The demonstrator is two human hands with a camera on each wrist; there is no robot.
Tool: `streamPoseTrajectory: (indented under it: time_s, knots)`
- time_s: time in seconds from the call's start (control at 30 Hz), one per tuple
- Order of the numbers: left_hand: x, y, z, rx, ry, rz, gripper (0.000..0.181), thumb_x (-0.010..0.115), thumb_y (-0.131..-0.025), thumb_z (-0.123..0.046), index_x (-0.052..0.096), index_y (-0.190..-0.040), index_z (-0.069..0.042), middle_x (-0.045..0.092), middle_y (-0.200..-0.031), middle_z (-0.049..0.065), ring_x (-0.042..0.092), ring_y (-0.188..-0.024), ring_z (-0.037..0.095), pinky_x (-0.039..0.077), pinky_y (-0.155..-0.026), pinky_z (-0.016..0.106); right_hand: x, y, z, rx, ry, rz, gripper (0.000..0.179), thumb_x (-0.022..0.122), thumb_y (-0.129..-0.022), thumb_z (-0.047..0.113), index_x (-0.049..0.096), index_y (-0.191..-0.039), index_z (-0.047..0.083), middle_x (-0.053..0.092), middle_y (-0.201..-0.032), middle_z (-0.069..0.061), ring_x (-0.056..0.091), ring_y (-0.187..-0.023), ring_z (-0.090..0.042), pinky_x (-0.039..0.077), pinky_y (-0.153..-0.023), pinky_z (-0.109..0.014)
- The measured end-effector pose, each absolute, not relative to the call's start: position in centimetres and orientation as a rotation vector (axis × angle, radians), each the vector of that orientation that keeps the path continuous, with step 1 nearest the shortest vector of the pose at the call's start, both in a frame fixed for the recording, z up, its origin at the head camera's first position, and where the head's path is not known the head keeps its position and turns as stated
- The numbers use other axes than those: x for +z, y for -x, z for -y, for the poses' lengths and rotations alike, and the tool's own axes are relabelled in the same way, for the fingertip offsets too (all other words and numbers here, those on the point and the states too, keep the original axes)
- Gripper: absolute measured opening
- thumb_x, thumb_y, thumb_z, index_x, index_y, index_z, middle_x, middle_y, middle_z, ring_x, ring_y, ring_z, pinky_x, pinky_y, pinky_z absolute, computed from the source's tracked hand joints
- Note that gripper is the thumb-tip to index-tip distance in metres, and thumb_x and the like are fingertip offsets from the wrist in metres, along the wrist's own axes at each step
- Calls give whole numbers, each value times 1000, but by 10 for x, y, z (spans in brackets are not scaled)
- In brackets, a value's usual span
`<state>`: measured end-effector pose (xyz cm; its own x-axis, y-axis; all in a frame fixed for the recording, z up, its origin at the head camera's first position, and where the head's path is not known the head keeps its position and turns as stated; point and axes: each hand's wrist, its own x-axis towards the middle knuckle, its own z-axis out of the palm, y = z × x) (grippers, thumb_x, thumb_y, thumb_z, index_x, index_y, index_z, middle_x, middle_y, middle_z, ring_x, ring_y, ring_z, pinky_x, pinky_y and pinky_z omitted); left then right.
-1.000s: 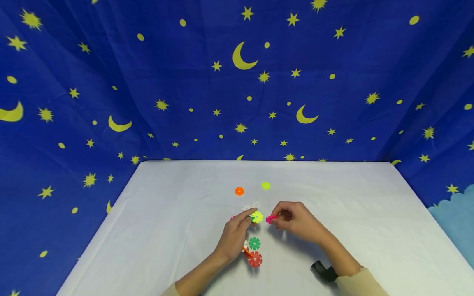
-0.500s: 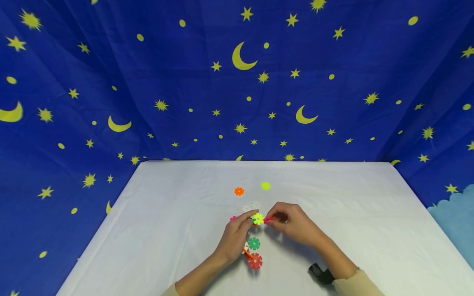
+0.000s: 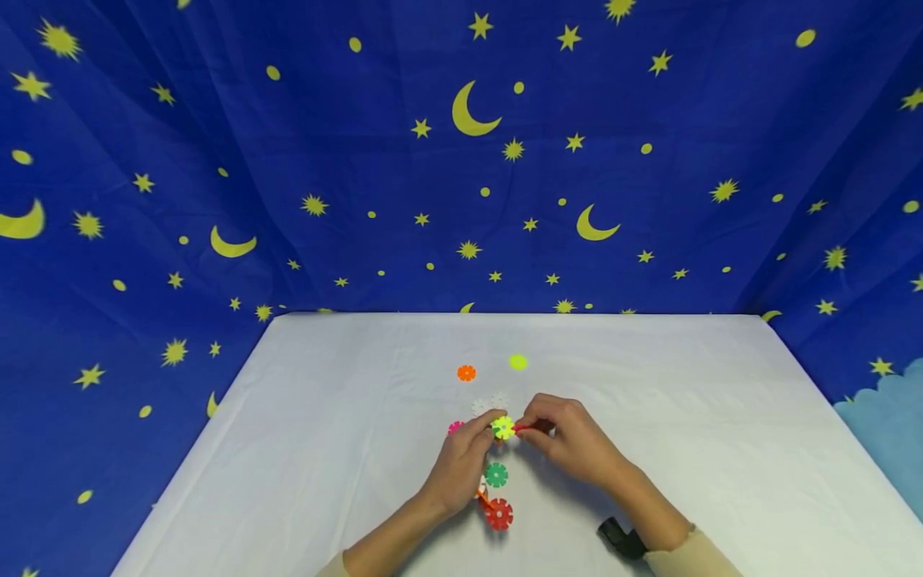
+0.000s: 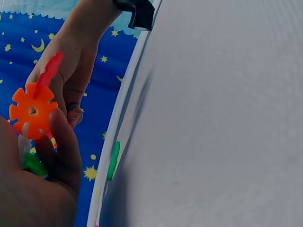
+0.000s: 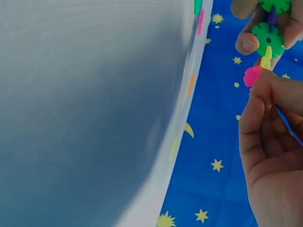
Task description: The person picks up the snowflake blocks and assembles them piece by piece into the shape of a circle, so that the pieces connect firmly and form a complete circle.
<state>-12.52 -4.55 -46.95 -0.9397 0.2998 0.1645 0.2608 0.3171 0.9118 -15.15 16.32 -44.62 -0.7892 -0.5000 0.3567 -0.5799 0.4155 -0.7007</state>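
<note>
My left hand (image 3: 454,469) holds a chain of notched plastic interlocking discs. A red disc (image 3: 499,514) hangs at its near end, joined to an orange disc (image 4: 43,101) in the left wrist view. Green disc (image 5: 262,34), purple disc (image 5: 271,20) and yellow disc (image 3: 503,428) links show farther along; the palm and fingers hide the middle. Between thumb and fingertips, my right hand (image 3: 573,441) pinches a pink disc (image 5: 252,76). Its edge meets the yellow disc's edge, the two lying crosswise in the right wrist view.
Loose discs lie on the white table (image 3: 346,401): green (image 3: 496,474), pink (image 3: 456,428), orange (image 3: 466,373), yellow-green (image 3: 518,362) and two white ones (image 3: 480,407). A black device (image 3: 620,538) sits at my right wrist. A blue star-patterned cloth (image 3: 404,176) stands behind the table.
My right hand has brought the pink disc leftward, from a gap away up to the yellow disc, and turned it edge-on. The chain's red end has shifted slightly nearer to me.
</note>
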Motion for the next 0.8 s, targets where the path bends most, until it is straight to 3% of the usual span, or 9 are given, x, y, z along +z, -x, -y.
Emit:
streamPoseTrajectory:
  time_s: [0.13, 0.33, 0.5, 0.6, 0.8]
  knots:
    - [-471, 126, 44, 1706, -546, -2502, 36, 37, -103, -19, 57, -132, -13, 63, -95, 1, 55, -82, 19, 43, -78, 29, -447, 151, -163, 1279, -996, 2570, 14, 75, -82, 4, 70, -86, 17, 62, -83, 12, 58, -71, -5, 51, -61, -23]
    - [-443, 121, 49, 1756, -476, -2381, 33, 39, -103, -13, 58, -129, -12, 61, -88, 5, 46, -55, 9, 42, -52, 24, -445, 150, -159, 1314, -954, 2577, 15, 75, -83, 7, 69, -90, 20, 62, -85, 13, 60, -72, -4, 52, -63, -24]
    - [-440, 125, 56, 1876, -353, -2220, 34, 38, -104, -12, 56, -132, -12, 61, -96, 13, 49, -48, 15, 37, -38, 22, -441, 151, -158, 1377, -788, 2628, 17, 77, -83, 19, 65, -94, 17, 61, -78, 12, 58, -66, -7, 51, -60, -25]
    - [-454, 133, 60, 1908, -306, -2197, 34, 37, -105, -16, 54, -134, -13, 62, -106, 17, 54, -46, 20, 37, -37, 23, -440, 152, -159, 1395, -744, 2730, 22, 77, -83, 25, 63, -95, 13, 60, -75, 10, 57, -64, -8, 50, -57, -25]
    - [-455, 137, 62, 1994, -272, -2195, 32, 38, -103, -17, 54, -130, -9, 60, -102, 21, 59, -46, 26, 45, -47, 26, -444, 155, -158, 1355, -836, 2902, 24, 74, -86, 28, 65, -99, 10, 61, -77, 11, 57, -67, -8, 49, -58, -26]
